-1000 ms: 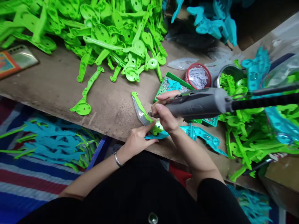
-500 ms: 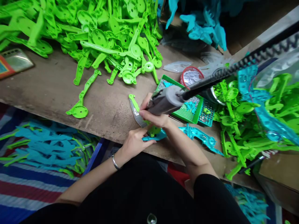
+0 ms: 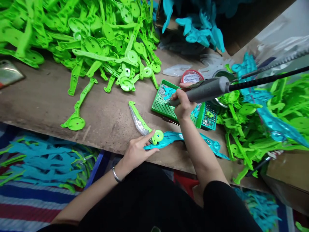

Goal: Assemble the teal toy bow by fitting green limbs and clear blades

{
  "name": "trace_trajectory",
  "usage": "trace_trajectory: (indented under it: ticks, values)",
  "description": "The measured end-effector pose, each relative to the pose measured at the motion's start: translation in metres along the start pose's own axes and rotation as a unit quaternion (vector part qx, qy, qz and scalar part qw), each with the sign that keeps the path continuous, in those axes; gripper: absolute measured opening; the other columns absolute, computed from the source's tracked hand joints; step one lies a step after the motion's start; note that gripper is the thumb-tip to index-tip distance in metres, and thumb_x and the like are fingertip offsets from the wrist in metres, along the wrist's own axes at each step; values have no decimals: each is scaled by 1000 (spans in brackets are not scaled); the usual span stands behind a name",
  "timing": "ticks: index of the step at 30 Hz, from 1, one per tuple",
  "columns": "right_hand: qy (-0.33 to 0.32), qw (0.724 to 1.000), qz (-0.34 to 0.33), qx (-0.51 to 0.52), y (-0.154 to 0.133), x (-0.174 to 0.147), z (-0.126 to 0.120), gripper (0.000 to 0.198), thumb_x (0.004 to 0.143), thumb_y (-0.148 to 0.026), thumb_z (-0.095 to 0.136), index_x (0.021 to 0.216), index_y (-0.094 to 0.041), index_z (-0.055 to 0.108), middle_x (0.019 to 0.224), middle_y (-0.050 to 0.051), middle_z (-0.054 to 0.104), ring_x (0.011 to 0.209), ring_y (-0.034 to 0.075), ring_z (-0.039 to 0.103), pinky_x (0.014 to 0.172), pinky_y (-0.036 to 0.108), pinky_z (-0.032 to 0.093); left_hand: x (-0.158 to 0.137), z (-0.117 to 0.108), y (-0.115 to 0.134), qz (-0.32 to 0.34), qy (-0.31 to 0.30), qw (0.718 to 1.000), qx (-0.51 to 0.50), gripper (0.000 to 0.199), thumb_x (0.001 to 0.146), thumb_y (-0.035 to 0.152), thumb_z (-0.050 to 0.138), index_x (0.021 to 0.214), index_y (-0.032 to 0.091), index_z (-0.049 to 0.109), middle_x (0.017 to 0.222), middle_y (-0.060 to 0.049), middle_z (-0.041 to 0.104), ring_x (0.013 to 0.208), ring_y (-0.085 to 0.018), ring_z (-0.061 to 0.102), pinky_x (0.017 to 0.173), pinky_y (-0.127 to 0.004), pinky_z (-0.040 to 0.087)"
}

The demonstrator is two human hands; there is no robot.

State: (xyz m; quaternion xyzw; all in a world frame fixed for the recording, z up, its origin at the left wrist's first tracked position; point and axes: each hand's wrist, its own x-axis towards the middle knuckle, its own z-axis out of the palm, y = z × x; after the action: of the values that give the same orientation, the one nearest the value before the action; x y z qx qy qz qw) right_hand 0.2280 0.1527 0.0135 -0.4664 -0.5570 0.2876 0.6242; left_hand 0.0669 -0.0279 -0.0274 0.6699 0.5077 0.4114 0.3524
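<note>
head view: left hand (image 3: 137, 149) pinched a green piece (image 3: 158, 136), already set against a blue piece (image 3: 170, 138); right hand (image 3: 183, 104) gripped a screwdriver (image 3: 209, 91); the far-left green pile (image 3: 93, 45) seemed unjoined.

The tool (image 3: 208, 92) is grey, the long piece (image 3: 171, 136) turquoise.

Hands (image 3: 136, 149) on driver (image 3: 208, 91) and assembly (image 3: 169, 138), green heap (image 3: 92, 45)

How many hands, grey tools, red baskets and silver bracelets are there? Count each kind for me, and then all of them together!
Hands: 2 (left hand, right hand)
Grey tools: 1 (the grey tool in the right hand)
Red baskets: 1 (red basket)
Silver bracelets: 1 (bracelet on the left wrist)
Total: 5
</note>
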Motion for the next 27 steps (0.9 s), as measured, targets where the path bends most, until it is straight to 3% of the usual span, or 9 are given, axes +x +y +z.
trace_trajectory:
  ticks: [9, 15, 18, 22, 27]
  values:
    - [-4, 999, 36, 10, 1, 6, 5, 25, 78, -48, 63, 80, -25, 55, 50, -9, 42, 42, 11, 48, 47, 27, 44, 1, 0, 1, 2, 0, 1000, 0, 72, 74, 29, 86, 140, 21, 58, 77, 1, 70, 64, -12, 65, 66, -25, 61]
    - [-36, 998, -13, -50, -24, 4, 7, 32, 88, -56, 50, 88, -26, 60, 59, -5, 40, 49, 13, 50, 54, 30, 48, -1, 0, 0, 0, -16, 1000, -8, 80, 73, 26, 87, 145, 24, 52, 94, -3, 75, 72, -13, 68, 71, -26, 61]
    - [-86, 996, -22, -33, -39, -6, 27, 36, 91, -59, 45, 91, -27, 62, 64, -2, 41, 55, 15, 52, 60, 32, 50, 0, 0, 0, -14, -24, 999, -18, 77, 74, 29, 86, 143, 22, 54, 95, -4, 76, 73, -14, 69, 74, -27, 62]
    - [-164, 985, 28, 48, -40, -22, 71, 37, 90, -62, 50, 96, -28, 63, 66, -1, 46, 60, 16, 54, 66, 35, 52, 0, 1, 0, -28, -29, 999, -24, 78, 72, 30, 88, 142, 22, 55, 94, -4, 76, 74, -15, 70, 75, -28, 62]
    - [-159, 981, 48, 98, -30, -28, 107, 35, 85, -59, 59, 98, -26, 59, 60, -4, 45, 52, 14, 51, 58, 33, 51, -1, 1, 0, -43, -46, 997, -39, 78, 73, 32, 87, 143, 23, 53, 101, -3, 75, 76, -14, 71, 77, -27, 62]
